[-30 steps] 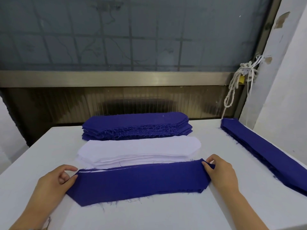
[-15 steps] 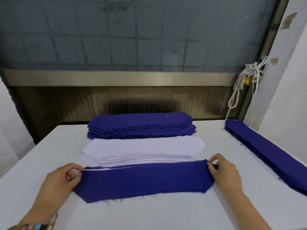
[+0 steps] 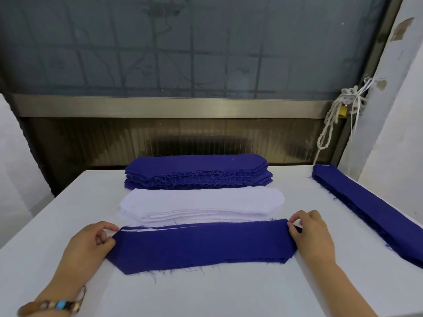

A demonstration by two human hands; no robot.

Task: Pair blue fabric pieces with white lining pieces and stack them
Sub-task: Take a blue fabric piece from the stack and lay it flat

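A long blue fabric piece (image 3: 201, 244) lies flat near the front of the white table (image 3: 229, 294), with a thin sliver of white lining showing along its far left edge. My left hand (image 3: 91, 243) pinches its left end. My right hand (image 3: 311, 234) pinches its right end. Just behind it sits a stack of white lining pieces (image 3: 201, 203). Farther back is a thick stack of blue fabric pieces (image 3: 196, 171).
A long stack of blue strips (image 3: 375, 213) runs along the table's right edge, beside a white wall. A metal-framed window and a knotted white rope (image 3: 332, 124) stand behind the table. A bracelet is on my left wrist.
The blue piece has shifted slightly back toward the white stack and lies flatter; both hands keep their grip at its ends. The camera has tilted a little.
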